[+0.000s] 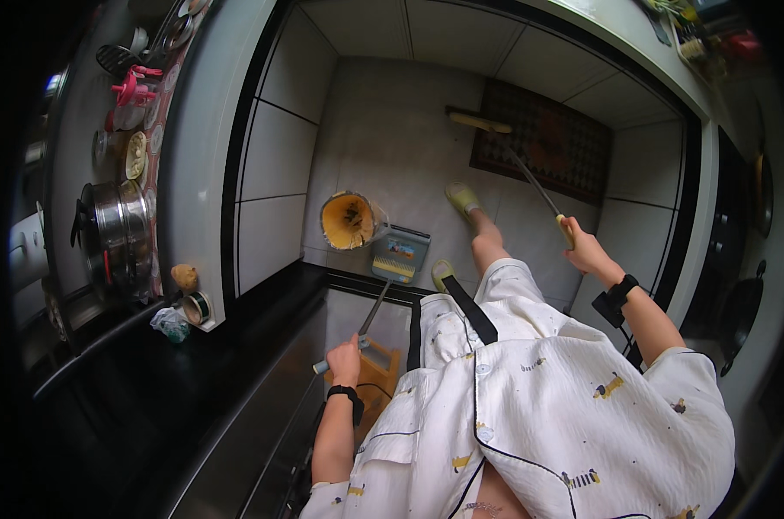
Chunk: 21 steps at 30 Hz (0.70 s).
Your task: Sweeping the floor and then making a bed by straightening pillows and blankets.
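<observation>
My left hand (346,360) is closed round the handle of a long-handled dustpan (416,245). The grey-blue pan rests on the floor, with a yellowish comb edge and a picture label on it. My right hand (586,252) grips the upper end of a broom (534,179). Its pale yellow head lies far ahead, over the floor beside the left edge of a dark patterned mat (573,143). Just left of the dustpan stands a waste bin (380,218) with an orange-yellow inside and dark scraps at its bottom.
White-tiled walls enclose the floor. On the left, a counter (193,164) carries a steel pot (119,233), a pink utensil and dishes. A roll of tape (196,308) sits at its near corner. Pans hang on the right. My feet in green slippers (463,198) stand between broom and dustpan.
</observation>
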{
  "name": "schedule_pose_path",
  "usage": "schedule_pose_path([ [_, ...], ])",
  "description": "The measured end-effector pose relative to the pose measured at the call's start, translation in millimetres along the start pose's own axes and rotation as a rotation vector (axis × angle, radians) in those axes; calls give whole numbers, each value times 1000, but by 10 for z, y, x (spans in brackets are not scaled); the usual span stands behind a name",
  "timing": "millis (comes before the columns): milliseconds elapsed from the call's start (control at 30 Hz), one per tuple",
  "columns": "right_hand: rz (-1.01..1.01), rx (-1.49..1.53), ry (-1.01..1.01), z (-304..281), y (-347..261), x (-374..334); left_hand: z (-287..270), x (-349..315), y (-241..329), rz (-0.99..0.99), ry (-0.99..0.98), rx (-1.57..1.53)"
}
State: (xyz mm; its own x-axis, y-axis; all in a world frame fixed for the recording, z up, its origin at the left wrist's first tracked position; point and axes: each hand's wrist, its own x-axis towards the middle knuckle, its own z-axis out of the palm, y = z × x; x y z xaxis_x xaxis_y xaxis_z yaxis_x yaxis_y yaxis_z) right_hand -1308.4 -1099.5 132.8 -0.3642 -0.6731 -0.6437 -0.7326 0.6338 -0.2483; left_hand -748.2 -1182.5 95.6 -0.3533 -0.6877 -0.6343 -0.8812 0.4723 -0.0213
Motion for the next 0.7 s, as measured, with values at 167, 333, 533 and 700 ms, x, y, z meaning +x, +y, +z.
schedule_pose_path([
  [167,56,-284,-247,-407,-202,433,-341,-22,556,-206,-153,-102],
  [333,-9,-255,-379,-314,-446,731,-566,254,923,-277,-186,-162],
  [533,-208,-296,-493,-547,-808,1217,-725,549,1083,-273,-180,-187],
  [700,-281,-56,-535,-674,-1275,1483,-797,629,1174,-349,-133,-243],
])
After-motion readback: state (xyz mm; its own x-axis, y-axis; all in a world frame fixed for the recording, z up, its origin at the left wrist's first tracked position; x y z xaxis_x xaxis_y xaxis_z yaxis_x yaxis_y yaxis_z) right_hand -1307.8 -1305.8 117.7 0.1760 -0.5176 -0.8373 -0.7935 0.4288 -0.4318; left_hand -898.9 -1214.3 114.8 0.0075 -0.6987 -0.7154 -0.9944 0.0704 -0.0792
